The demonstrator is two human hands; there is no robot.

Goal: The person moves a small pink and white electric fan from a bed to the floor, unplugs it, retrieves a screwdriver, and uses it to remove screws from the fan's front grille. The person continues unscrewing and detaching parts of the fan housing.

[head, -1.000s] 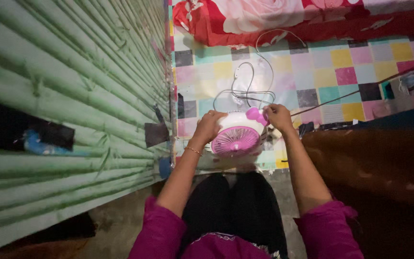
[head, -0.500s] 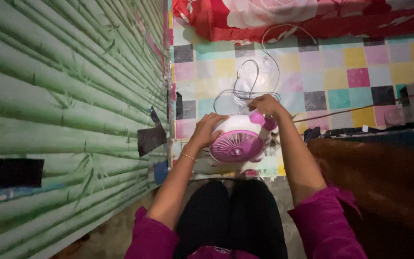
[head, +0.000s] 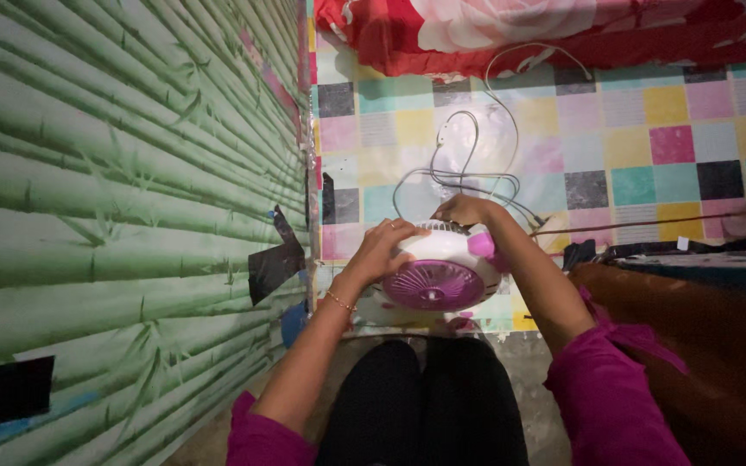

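1. Right now your small white fan [head: 439, 267] with its purple grille sits low over the checkered floor [head: 632, 147], just ahead of your knees, close to the floor's left edge.
2. Your left hand [head: 383, 248] has its fingers wrapped over the fan's left rim, gripping it.
3. Your right hand [head: 464, 210] rests on the top back edge, fingers curled closed against it.
4. White cord [head: 468, 164] loops on the floor beyond.
5. Bamboo-print wall [head: 123, 216] stands left; a red blanket [head: 546, 30] lies along the floor's far edge.

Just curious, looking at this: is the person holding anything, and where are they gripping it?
Yes: a small white and purple fan. The left hand grips its left rim; the right hand rests on its top edge, near the white cord.
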